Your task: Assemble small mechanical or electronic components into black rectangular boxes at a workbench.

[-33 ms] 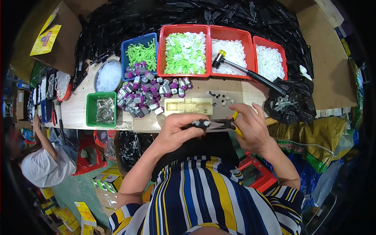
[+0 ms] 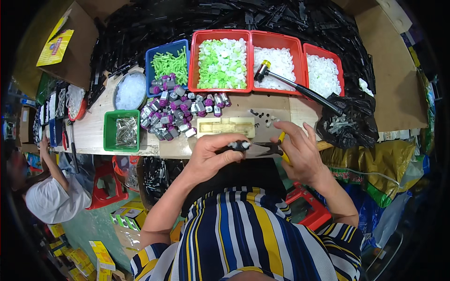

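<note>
My left hand (image 2: 206,159) is closed around a small black plastic part (image 2: 227,149), whose end carries white pieces. My right hand (image 2: 304,157) grips a pair of pliers (image 2: 285,157) with yellow handles and dark jaws; the jaws point left toward the part's white end. Whether they touch it I cannot tell. Both hands are just over the table's front edge. Right behind them lies a cream moulded block (image 2: 248,127) with a recess. Small black bits (image 2: 265,115) are scattered beyond it. To its left is a pile of silver-and-purple motors (image 2: 171,110).
Bins along the back hold green sticks (image 2: 168,62), green and white discs (image 2: 220,61) and white pieces (image 2: 323,75). A hammer (image 2: 304,90) lies across the red bins. A green box (image 2: 108,133) holds metal pins. A black bag (image 2: 349,129) is at right. Another person (image 2: 58,194) sits far left.
The black part in my left hand has turned slightly, and its white end has shifted a little. The pliers' yellow handles have moved very slightly.
</note>
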`<action>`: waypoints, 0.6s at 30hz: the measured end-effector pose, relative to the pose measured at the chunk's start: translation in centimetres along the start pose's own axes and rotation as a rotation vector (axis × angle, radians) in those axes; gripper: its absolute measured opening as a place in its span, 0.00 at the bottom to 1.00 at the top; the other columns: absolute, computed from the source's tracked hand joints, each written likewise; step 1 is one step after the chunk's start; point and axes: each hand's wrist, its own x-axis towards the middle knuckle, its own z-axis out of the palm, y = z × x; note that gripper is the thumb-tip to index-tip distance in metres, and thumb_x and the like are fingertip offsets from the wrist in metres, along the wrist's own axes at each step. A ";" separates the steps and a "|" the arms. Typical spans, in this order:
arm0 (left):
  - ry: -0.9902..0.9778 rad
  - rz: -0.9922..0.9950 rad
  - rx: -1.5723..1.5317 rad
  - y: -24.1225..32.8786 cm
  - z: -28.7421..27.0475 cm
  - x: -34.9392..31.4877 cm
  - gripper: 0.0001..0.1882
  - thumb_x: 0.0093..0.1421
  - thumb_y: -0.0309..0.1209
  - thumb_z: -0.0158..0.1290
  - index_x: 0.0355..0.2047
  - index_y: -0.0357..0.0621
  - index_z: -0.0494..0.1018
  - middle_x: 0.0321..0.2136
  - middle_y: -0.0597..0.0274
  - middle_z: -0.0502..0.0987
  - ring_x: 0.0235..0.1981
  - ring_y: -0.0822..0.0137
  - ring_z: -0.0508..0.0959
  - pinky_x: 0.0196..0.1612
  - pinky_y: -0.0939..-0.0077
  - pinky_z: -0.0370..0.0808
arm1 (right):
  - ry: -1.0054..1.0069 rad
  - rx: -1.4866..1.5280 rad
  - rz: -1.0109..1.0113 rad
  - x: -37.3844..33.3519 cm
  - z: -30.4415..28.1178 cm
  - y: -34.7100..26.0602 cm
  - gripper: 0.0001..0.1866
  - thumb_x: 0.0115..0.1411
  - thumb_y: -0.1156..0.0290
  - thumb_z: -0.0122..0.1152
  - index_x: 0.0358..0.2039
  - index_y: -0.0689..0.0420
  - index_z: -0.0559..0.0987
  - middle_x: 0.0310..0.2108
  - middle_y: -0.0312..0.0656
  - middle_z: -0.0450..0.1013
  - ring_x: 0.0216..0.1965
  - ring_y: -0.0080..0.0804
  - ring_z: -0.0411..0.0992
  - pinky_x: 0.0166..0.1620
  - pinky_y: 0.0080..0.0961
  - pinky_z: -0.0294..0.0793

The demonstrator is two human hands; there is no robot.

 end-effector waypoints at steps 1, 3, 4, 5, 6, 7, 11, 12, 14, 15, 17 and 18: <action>0.035 0.030 0.055 0.1 -0.2 -0.1 0.16 0.59 0.29 0.59 0.44 0.31 0.76 0.33 0.57 0.80 0.32 0.69 0.79 0.36 0.77 0.76 | 0.003 0.001 -0.001 0.0 0.0 -0.2 0.24 0.37 0.79 0.64 0.41 0.59 0.76 0.52 0.46 0.67 0.54 0.46 0.68 0.55 0.49 0.62; 0.084 0.071 0.179 0.2 -0.1 -0.2 0.16 0.58 0.26 0.60 0.45 0.33 0.76 0.38 0.54 0.81 0.37 0.66 0.81 0.42 0.75 0.76 | -0.074 -0.010 0.071 -0.1 0.1 -0.4 0.35 0.37 0.78 0.68 0.51 0.58 0.72 0.60 0.47 0.60 0.63 0.48 0.61 0.60 0.60 0.54; 0.080 0.070 0.178 0.4 0.1 -0.1 0.16 0.58 0.26 0.60 0.45 0.33 0.76 0.38 0.54 0.81 0.37 0.66 0.81 0.42 0.75 0.76 | -0.074 -0.011 0.075 -0.1 0.3 -0.5 0.35 0.37 0.78 0.68 0.51 0.58 0.72 0.60 0.47 0.60 0.63 0.48 0.61 0.60 0.60 0.54; 0.094 0.157 0.296 0.5 0.4 -0.1 0.15 0.57 0.26 0.60 0.44 0.32 0.76 0.36 0.55 0.81 0.35 0.67 0.81 0.41 0.75 0.76 | -0.071 -0.022 0.068 -0.1 0.4 -0.6 0.36 0.37 0.78 0.69 0.52 0.58 0.72 0.59 0.46 0.60 0.62 0.47 0.61 0.60 0.59 0.54; 0.113 0.246 0.415 0.6 0.6 0.0 0.14 0.57 0.26 0.60 0.42 0.30 0.76 0.33 0.55 0.81 0.33 0.67 0.81 0.40 0.75 0.76 | -0.068 -0.033 0.057 0.1 0.5 -0.6 0.36 0.37 0.77 0.70 0.52 0.58 0.72 0.59 0.46 0.60 0.62 0.47 0.61 0.59 0.58 0.55; 0.114 0.247 0.414 0.5 0.7 0.0 0.14 0.57 0.26 0.60 0.42 0.30 0.76 0.33 0.55 0.81 0.33 0.67 0.81 0.40 0.75 0.76 | -0.069 -0.034 0.056 0.1 0.7 -0.6 0.36 0.37 0.77 0.70 0.52 0.58 0.72 0.59 0.46 0.60 0.62 0.47 0.61 0.59 0.58 0.55; 0.072 0.286 0.492 0.9 0.8 0.1 0.15 0.54 0.24 0.60 0.41 0.31 0.76 0.35 0.52 0.81 0.34 0.63 0.82 0.40 0.74 0.76 | -0.103 -0.031 0.027 0.0 1.3 -0.9 0.37 0.37 0.77 0.70 0.53 0.58 0.71 0.57 0.46 0.60 0.61 0.47 0.62 0.59 0.60 0.55; 0.054 0.289 0.521 1.1 0.7 0.1 0.14 0.54 0.24 0.60 0.41 0.32 0.76 0.35 0.52 0.81 0.34 0.61 0.82 0.39 0.74 0.76 | -0.113 -0.035 0.020 0.1 1.3 -1.1 0.38 0.36 0.77 0.71 0.54 0.57 0.71 0.57 0.46 0.60 0.61 0.47 0.62 0.59 0.61 0.55; 0.097 0.310 0.483 0.9 0.6 -0.2 0.14 0.54 0.24 0.60 0.41 0.32 0.76 0.34 0.52 0.81 0.33 0.61 0.82 0.39 0.74 0.76 | -0.121 -0.056 0.062 0.7 0.3 -1.6 0.39 0.36 0.77 0.71 0.54 0.57 0.71 0.57 0.46 0.60 0.62 0.47 0.61 0.59 0.63 0.54; 0.135 0.331 0.447 0.8 0.6 -0.2 0.14 0.54 0.24 0.61 0.41 0.32 0.76 0.34 0.52 0.81 0.33 0.61 0.82 0.38 0.73 0.76 | -0.125 -0.076 0.107 1.0 0.0 -1.8 0.40 0.36 0.76 0.71 0.55 0.56 0.70 0.58 0.46 0.60 0.62 0.47 0.61 0.59 0.64 0.53; 0.126 0.311 0.454 0.8 0.0 -0.4 0.15 0.55 0.25 0.61 0.43 0.33 0.76 0.34 0.51 0.81 0.34 0.58 0.81 0.38 0.72 0.76 | -0.130 -0.090 0.108 1.0 0.2 -1.7 0.40 0.36 0.76 0.71 0.55 0.56 0.70 0.58 0.46 0.60 0.62 0.47 0.60 0.59 0.66 0.52; 0.112 0.290 0.462 0.8 -0.1 -0.6 0.17 0.56 0.26 0.61 0.45 0.34 0.75 0.35 0.50 0.80 0.34 0.56 0.81 0.38 0.70 0.76 | -0.132 -0.103 0.112 0.9 0.2 -1.6 0.40 0.36 0.76 0.71 0.55 0.56 0.70 0.58 0.46 0.59 0.63 0.47 0.60 0.59 0.67 0.52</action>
